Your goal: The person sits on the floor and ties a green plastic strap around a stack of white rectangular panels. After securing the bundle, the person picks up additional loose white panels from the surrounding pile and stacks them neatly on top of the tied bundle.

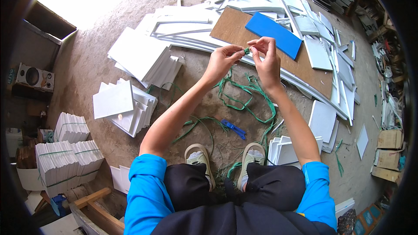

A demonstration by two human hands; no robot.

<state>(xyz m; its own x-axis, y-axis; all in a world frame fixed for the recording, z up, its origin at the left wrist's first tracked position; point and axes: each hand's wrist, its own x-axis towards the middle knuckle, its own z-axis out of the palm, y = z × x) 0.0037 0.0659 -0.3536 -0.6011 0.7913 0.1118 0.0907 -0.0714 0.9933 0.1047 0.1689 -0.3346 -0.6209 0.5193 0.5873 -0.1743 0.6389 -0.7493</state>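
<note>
From here I see the left hand (224, 61) pinching a small green strap piece (247, 51) above the floor (89, 65); the right hand (268, 61) meets it, though whether its fingers are closed I cannot tell. Probably both come near for fine fingertip work. Loose green strands (235, 101) lie below, near a blue tool (234, 129), and could catch the shoes (201, 160).

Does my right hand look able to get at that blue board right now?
Likely yes: nothing lies on the blue board, which rests on a brown board ahead of your right hand, though that hand is busy at a green strip.
</note>
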